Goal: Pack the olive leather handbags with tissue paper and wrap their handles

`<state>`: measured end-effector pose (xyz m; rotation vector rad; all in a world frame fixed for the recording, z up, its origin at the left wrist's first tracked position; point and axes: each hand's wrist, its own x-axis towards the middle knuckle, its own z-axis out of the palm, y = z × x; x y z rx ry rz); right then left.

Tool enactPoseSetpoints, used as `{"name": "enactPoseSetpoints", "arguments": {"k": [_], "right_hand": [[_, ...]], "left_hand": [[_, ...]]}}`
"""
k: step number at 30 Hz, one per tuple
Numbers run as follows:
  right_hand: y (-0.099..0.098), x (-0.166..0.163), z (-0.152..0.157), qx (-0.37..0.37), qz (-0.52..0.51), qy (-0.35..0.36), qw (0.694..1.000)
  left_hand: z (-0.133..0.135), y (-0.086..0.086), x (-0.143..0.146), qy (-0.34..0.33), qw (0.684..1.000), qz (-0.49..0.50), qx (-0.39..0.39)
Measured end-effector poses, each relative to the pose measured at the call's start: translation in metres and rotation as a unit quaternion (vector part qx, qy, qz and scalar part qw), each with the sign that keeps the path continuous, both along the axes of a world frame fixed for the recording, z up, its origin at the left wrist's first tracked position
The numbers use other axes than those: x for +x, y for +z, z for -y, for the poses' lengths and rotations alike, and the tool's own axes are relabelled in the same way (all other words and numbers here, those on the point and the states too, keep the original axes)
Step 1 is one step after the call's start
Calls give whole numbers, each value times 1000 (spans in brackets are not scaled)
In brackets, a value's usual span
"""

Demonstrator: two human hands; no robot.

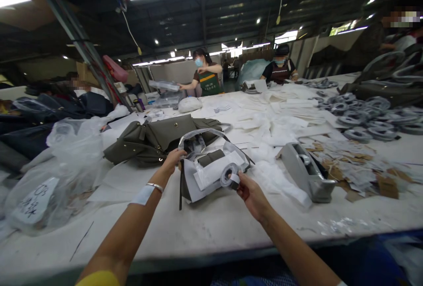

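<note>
An olive handbag (185,184) lies in front of me, with white paper sheets (220,170) over it and a small olive pouch-like piece (210,157) on top. Its arched handle (202,131) is wrapped in clear plastic. My left hand (174,161) is closed at the left base of that handle. Between the thumb and fingers of my right hand (251,194) is a coiled strap (228,175) in clear wrapping, held over the right part of the bag. Behind lies a larger olive bag (165,134) on its side.
A grey tape dispenser (306,173) stands on the right, near brown and white tags (360,167). Several wrapped coils (366,112) are piled farther back. Clear plastic bags (71,158) sit at left. Two masked co-workers (209,79) (280,72) work across the white table (211,228).
</note>
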<state>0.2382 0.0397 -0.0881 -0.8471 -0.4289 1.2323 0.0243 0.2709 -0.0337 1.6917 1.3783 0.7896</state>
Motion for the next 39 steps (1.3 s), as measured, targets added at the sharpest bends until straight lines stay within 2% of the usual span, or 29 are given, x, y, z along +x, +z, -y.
{"name": "enactPoseSetpoints", "arguments": {"k": [3, 8, 11, 13, 17, 20, 22, 25, 27, 31, 34, 37, 39], "right_hand": [[20, -3, 4, 20, -1, 1, 1000], [57, -21, 5, 109, 5, 28, 994], [78, -33, 5, 105, -11, 13, 994], [88, -41, 6, 102, -23, 4, 994], [99, -57, 18, 134, -34, 5, 990], [101, -67, 32, 149, -32, 4, 988], [100, -71, 39, 147, -39, 3, 988], [98, -74, 47, 152, -50, 0, 987], [97, -76, 51, 157, -52, -6, 986], [101, -81, 57, 157, -58, -15, 986], [106, -83, 58, 158, -70, -25, 985], [110, -81, 58, 164, -87, -47, 982], [113, -78, 58, 164, -94, -55, 980]], "left_hand": [[36, 24, -5, -48, 995, 80, 45], [106, 69, -4, -145, 973, 159, 87], [137, 91, 3, -200, 957, 192, 88], [152, 100, 11, -218, 952, 188, 105], [175, 103, 23, -207, 952, 151, 166], [189, 103, 24, -197, 948, 175, 179], [197, 107, 21, -229, 942, 179, 168], [204, 115, 14, -308, 930, 115, 162], [204, 119, 10, -333, 926, 79, 158], [202, 117, 9, -299, 940, 82, 142], [200, 116, 11, -276, 944, 83, 164], [200, 117, 13, -276, 939, 65, 192], [199, 119, 15, -279, 941, 55, 183]]}}
